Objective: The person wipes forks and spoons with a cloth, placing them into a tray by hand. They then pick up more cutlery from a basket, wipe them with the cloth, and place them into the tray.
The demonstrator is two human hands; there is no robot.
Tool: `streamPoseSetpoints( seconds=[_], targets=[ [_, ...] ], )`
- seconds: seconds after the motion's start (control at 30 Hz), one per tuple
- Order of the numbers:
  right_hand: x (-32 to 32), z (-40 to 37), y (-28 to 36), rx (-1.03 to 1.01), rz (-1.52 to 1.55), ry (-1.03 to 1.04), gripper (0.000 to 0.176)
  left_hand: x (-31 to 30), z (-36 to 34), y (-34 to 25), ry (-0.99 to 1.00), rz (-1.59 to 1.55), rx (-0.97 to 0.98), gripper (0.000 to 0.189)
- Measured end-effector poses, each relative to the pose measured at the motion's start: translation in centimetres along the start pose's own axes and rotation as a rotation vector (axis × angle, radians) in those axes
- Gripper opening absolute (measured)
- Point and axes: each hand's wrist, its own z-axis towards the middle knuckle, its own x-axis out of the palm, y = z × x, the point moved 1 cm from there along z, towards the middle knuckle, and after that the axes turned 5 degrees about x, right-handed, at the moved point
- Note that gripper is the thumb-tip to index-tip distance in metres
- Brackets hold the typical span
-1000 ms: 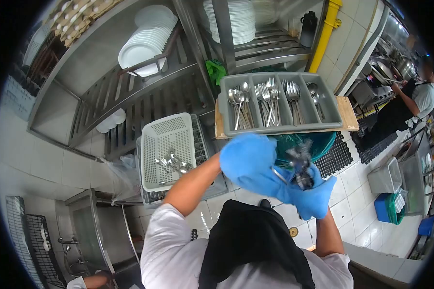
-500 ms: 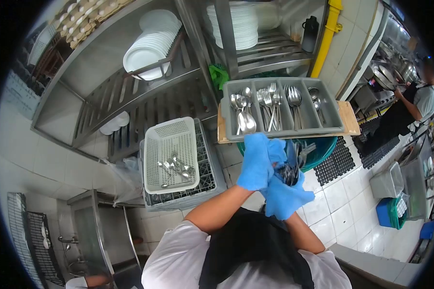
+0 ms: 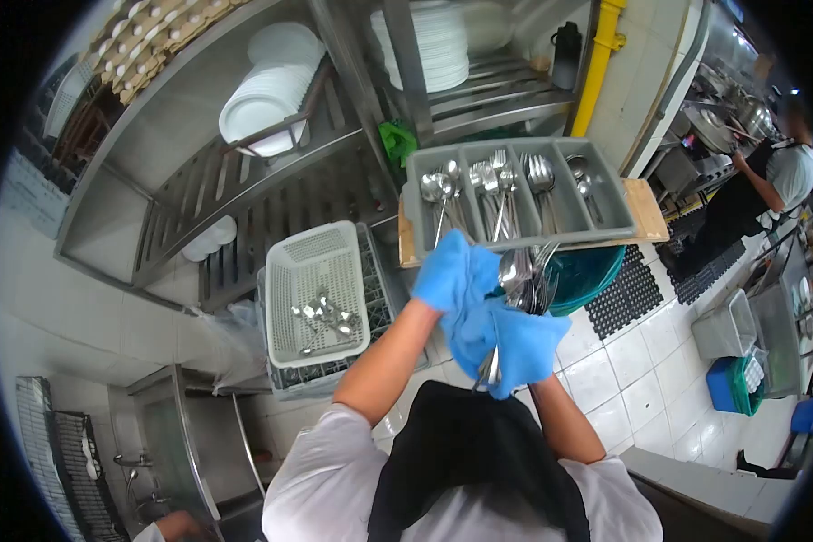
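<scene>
A bundle of forks and spoons (image 3: 522, 282) is gripped in my right hand (image 3: 531, 348), which wears a blue glove. The handles stick out below that hand. My left hand (image 3: 441, 275), also in blue, is closed on a bunched blue cloth (image 3: 468, 327) that lies against the cutlery. Glove and cloth are nearly the same colour, so their borders are hard to make out. Just beyond my hands is a grey cutlery tray (image 3: 524, 238) with spoons (image 3: 437, 188), forks (image 3: 501, 185) and other cutlery sorted in its compartments.
Under the tray lies a wooden board (image 3: 646, 208), with a green-lined bin (image 3: 587, 275) below. To the left, a white perforated basket (image 3: 280, 271) holds loose cutlery on a crate. Metal shelves (image 3: 289, 190) carry stacked plates (image 3: 262, 108). Another person (image 3: 768, 181) stands at far right.
My left hand has moved left and slightly up, spreading the blue cloth. The bundle has shifted left and tilted, so spoon and fork heads and the handles below now show.
</scene>
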Motion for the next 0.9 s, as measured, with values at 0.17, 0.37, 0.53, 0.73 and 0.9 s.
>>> streamPoseSetpoints(
  seconds=[0.17,0.37,0.53,0.73,0.9],
  targets=[
    [-0.1,0.6,1.4,0.022,0.046,0.018,0.032,2.2,-2.2,-3.7,0.207,1.312,0.647,0.018],
    [0.7,-0.7,5.7,-0.076,-0.148,-0.323,0.035,3.8,-1.3,-4.2,-0.033,1.001,0.679,0.009],
    [-1.9,-2.3,6.5,-0.446,-0.904,0.227,0.053,2.8,-1.6,-6.5,-0.403,-0.096,0.243,0.011],
    [-5.0,-3.3,10.9,0.382,0.270,-0.027,0.052,-0.8,-1.1,-6.9,0.247,1.415,0.558,0.009],
    [-8.0,-2.9,14.5,0.205,-0.749,0.155,0.028,-3.2,-1.4,-3.5,0.643,0.463,-0.071,0.041]
  ],
)
